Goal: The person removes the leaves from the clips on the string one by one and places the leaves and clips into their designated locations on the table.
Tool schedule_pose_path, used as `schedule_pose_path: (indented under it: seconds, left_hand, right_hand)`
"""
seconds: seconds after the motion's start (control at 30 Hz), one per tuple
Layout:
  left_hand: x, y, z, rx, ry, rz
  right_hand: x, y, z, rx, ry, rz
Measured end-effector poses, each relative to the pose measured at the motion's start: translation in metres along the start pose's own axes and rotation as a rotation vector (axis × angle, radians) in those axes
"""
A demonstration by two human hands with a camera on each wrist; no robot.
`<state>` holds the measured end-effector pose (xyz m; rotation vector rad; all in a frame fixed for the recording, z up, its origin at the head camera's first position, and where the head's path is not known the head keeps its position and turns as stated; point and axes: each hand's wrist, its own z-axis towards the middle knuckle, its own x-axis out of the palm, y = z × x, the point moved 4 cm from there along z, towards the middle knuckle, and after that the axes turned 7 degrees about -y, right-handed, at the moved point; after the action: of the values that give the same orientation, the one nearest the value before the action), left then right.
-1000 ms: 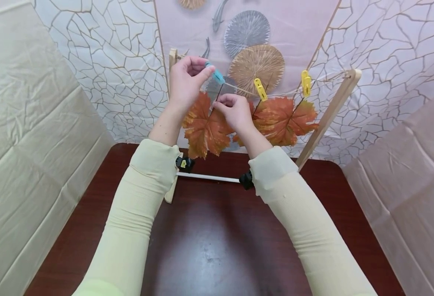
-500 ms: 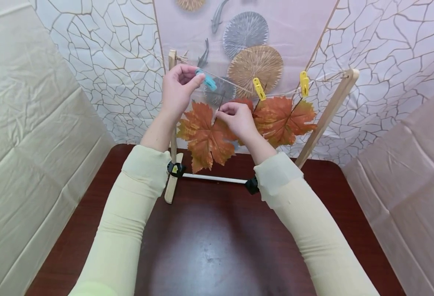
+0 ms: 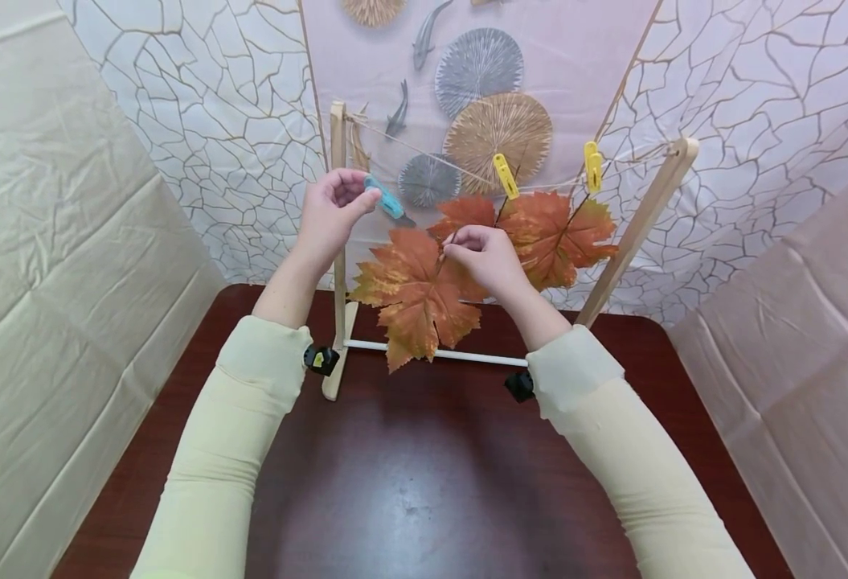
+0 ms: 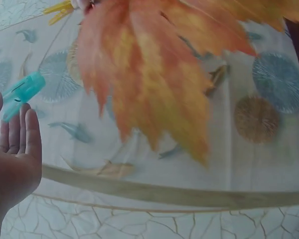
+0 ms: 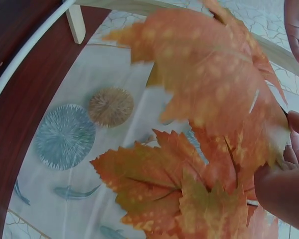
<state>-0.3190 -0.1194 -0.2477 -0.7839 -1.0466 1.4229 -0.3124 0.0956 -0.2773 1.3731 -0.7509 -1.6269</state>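
In the head view my left hand (image 3: 329, 213) pinches a blue clothespin (image 3: 383, 196) between thumb and fingers, below the string (image 3: 424, 150). The left wrist view also shows the blue clothespin, with no leaf in it. My right hand (image 3: 487, 256) pinches the stem of an orange maple leaf (image 3: 416, 297), which hangs tilted in front of the frame. Behind it, more orange leaves (image 3: 557, 233) hang from the string, held by two yellow clothespins (image 3: 506, 177). The right fingers partly hide the held leaf's stem.
A wooden post (image 3: 338, 225) stands on the left and another post (image 3: 641, 229) on the right, with the string tied between them. A white rod (image 3: 481, 357) joins them low down, above the dark red table (image 3: 409, 482). Patterned cloth hangs behind.
The blue clothespin came away from the string and moved down and left with my left hand. My right hand lowered the leaf toward me and slightly right.
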Motion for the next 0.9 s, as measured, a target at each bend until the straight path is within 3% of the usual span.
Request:
schedule_pose_path:
  seconds: [0.2,0.5,0.9]
  left_hand:
    - [-0.009,0.011,-0.011,0.012,0.085,0.051]
    - [-0.025,0.031,-0.030,-0.064,0.159,0.095]
    - [-0.056,0.062,-0.051,-0.148,0.199,0.231]
  right_hand:
    - [-0.011,-0.010,-0.012,0.009,0.006,0.017]
    - [-0.030,-0.031,-0.029,0.037,0.006,-0.030]
    - [-0.060,-0.060,-0.058,0.061,0.018,-0.071]
